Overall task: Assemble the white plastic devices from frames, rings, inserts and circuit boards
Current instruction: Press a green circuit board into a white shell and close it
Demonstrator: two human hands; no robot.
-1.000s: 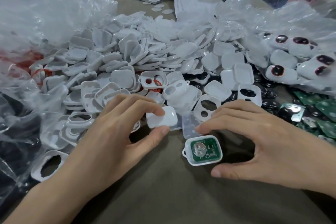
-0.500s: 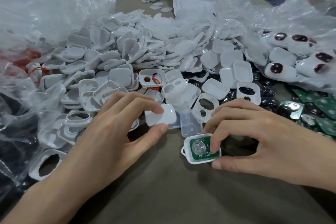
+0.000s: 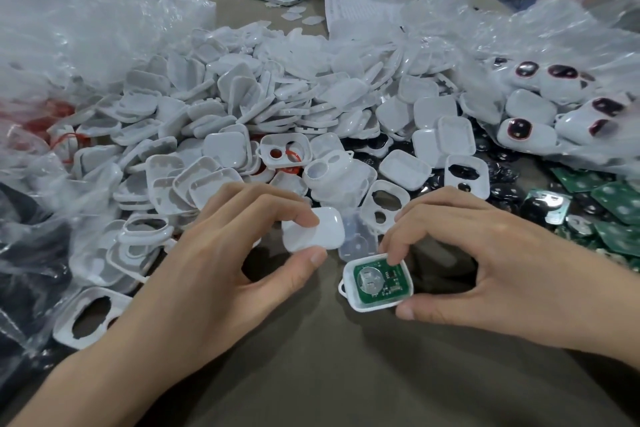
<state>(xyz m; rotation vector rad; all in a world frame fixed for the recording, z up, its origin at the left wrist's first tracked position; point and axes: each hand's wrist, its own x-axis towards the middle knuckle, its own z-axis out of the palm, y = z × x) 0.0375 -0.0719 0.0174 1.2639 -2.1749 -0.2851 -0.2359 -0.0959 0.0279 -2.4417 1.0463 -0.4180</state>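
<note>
Frame (image 3: 349, 276) with its green circuit board (image 3: 372, 282) seated sat pinched by the right hand (image 3: 485, 253), thumb against fingertips. Just left of that grip the left hand (image 3: 214, 253) pinched a white cover (image 3: 318, 230), not yet fitted; loose parts (image 3: 277, 97) lay heaped beyond.

Open shell (image 3: 352, 302) was white plastic, smooth, faint sheen. Circuit board (image 3: 389, 288) inside it looked glossy green; battery clip (image 3: 370, 280) silvery metal. White cover (image 3: 322, 232) left of open shell looked smooth, satin plastic. Clear insert (image 3: 356, 236) just behind open shell was frosted, translucent plastic. Bags (image 3: 86, 28) far behind open shell were crinkled glossy film. Tabletop (image 3: 346, 374) under open shell looked matt grey-brown.
</note>
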